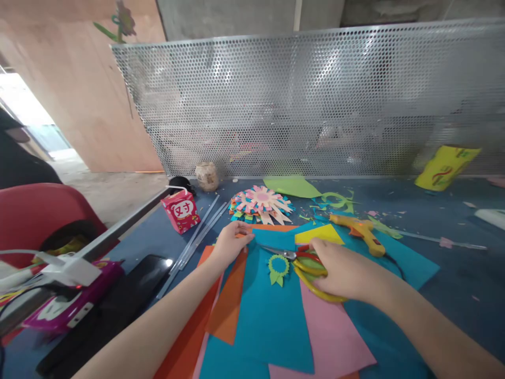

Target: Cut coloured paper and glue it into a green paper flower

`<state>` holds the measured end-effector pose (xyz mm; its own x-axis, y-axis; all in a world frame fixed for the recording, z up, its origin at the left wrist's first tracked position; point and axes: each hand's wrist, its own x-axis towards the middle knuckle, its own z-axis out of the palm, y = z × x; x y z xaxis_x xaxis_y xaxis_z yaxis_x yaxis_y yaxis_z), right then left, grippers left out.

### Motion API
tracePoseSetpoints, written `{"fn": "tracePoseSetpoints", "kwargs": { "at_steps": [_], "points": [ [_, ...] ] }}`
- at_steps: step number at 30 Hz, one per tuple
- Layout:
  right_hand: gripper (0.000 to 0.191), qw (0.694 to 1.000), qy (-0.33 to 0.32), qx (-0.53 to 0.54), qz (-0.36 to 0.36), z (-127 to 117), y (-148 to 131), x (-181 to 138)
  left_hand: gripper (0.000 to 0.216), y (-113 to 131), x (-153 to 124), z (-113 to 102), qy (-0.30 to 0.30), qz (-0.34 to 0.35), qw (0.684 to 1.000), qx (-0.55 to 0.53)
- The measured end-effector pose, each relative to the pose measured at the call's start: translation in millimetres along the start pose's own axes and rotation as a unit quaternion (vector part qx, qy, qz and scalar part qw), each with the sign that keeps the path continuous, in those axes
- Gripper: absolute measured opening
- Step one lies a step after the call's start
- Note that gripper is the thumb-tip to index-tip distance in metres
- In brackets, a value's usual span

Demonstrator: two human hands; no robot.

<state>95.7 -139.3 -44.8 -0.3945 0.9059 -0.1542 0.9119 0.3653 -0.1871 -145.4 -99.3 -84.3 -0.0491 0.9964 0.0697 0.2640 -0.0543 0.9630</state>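
My right hand (pixel 335 266) grips scissors (pixel 289 255) with red and yellow handles, their blades pointing left over a blue sheet (pixel 272 326). At the far left corner of this sheet, my left hand (pixel 231 243) has its thumb and fingers closed on the edge. Just below the blades lies a small green scalloped ring with two leaf-like tails (pixel 277 280). Orange sheets (pixel 225 321), a pink sheet (pixel 335 337) and a yellow piece (pixel 325 231) are layered around and beneath the blue one.
A yellow glue gun (pixel 365 234) lies right of my right hand, its cord trailing. Rosette-like cutouts (pixel 262 200) are piled behind. Clear sticks (pixel 201 231), a red drink carton (pixel 180 210), a black phone-like slab (pixel 114 310) and a purple power strip (pixel 79 300) sit left. A perforated metal screen (pixel 276 105) stands behind.
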Motion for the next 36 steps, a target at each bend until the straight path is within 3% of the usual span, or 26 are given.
{"fn": "tracePoseSetpoints", "kwargs": {
  "at_steps": [7, 12, 17, 21, 26, 32, 36],
  "points": [
    [0.016, 0.999, 0.017, 0.022, 0.024, 1, 9, 3, 0.022, 9, -2, -5, 0.052, 0.025, 0.998, -0.037],
    [0.01, 0.992, 0.085, 0.092, 0.028, -9, 32, 3, 0.017, 19, -6, -13, 0.116, 0.094, 0.988, -0.039],
    [0.021, 0.958, 0.173, 0.228, -0.007, -6, 48, 15, 0.014, 28, -13, -12, 0.148, 0.15, 0.975, -0.064],
    [0.018, 0.911, 0.229, 0.342, -0.017, 5, 41, 26, 0.017, 38, -18, -15, 0.201, 0.207, 0.952, -0.104],
    [0.031, 0.867, 0.243, 0.433, -0.029, 7, 23, 30, 0.025, 47, -25, -18, 0.281, 0.268, 0.911, -0.141],
    [0.034, 0.87, 0.245, 0.426, -0.041, 0, 8, 22, 0.029, 51, -25, -20, 0.32, 0.287, 0.892, -0.138],
    [0.033, 0.88, 0.23, 0.409, -0.067, 4, -2, 21, 0.034, 61, -24, -25, 0.346, 0.292, 0.868, -0.204]
  ]
}}
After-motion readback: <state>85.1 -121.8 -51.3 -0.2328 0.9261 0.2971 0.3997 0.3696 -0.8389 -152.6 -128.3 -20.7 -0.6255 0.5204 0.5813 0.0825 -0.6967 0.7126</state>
